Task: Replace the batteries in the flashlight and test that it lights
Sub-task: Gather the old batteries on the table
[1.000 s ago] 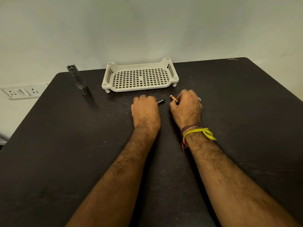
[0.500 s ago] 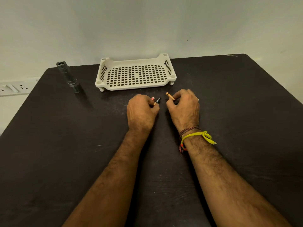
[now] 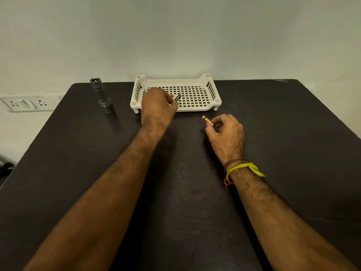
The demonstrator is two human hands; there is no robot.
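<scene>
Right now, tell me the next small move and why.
Probably release the dark battery into the white tray: the left hand holds it over the grid. The right hand pinches an orange battery, and the flashlight stands untouched.

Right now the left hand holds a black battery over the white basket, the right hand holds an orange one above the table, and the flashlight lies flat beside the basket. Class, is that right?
Not quite. The head view shows the flashlight standing upright beside the white basket, not lying flat. The rest holds: left hand with the black battery, right hand with the orange battery above the table.
</scene>
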